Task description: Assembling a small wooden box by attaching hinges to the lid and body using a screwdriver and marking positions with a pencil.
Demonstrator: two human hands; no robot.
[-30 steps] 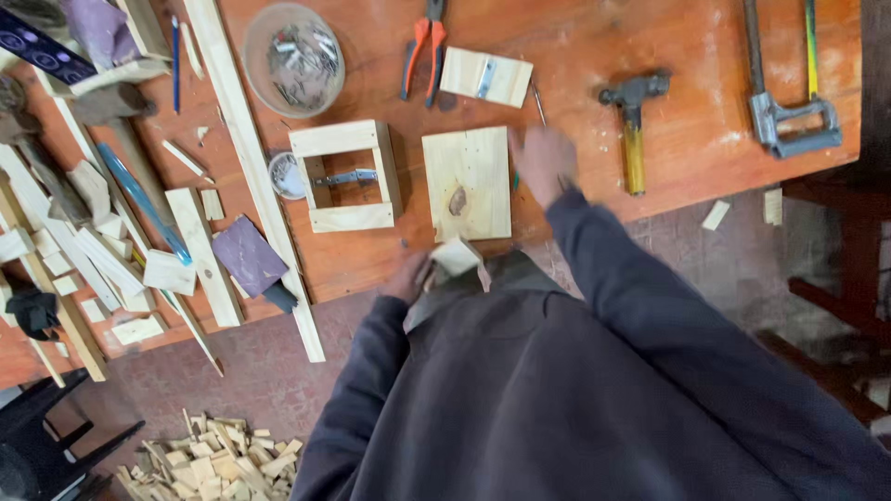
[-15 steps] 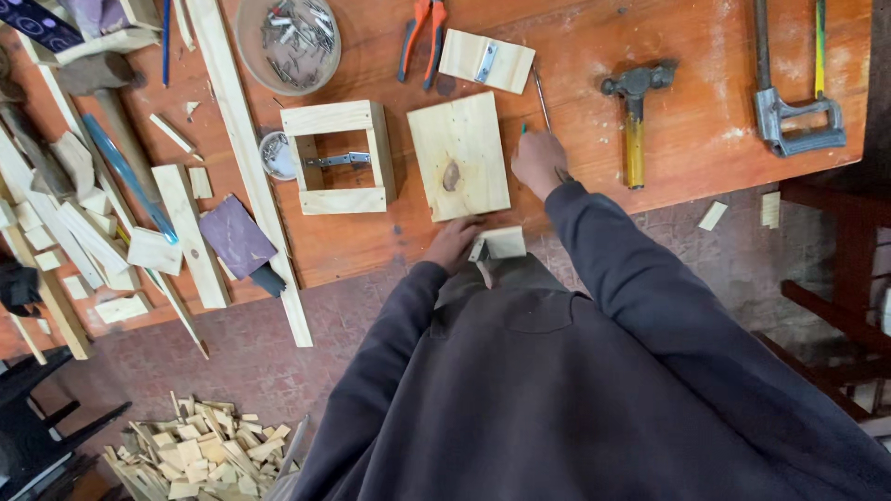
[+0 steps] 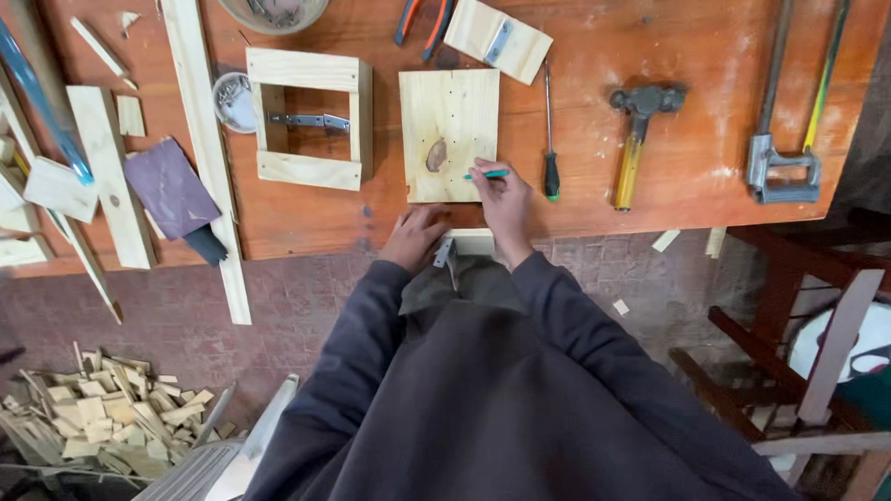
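My right hand point(image 3: 504, 202) holds a teal pencil point(image 3: 489, 173) with its tip at the lower right corner of a square wooden board point(image 3: 447, 130) with a dark knot. My left hand point(image 3: 415, 237) rests at the table's front edge, fingers on a small wood piece with a metal hinge point(image 3: 461, 246). Both hands sit close together just below the board.
A square wooden frame with a hinge point(image 3: 308, 118) lies left of the board. A screwdriver point(image 3: 550, 139), hammer point(image 3: 636, 130) and hacksaw point(image 3: 789, 121) lie to the right. Pliers point(image 3: 422, 19), sandpaper point(image 3: 172, 190), wood strips point(image 3: 206, 158) and a scrap pile point(image 3: 102, 417) are around.
My right hand came back from the board's right edge to its lower right corner, now holding the pencil. My left hand stayed at the table edge on the small hinged piece.
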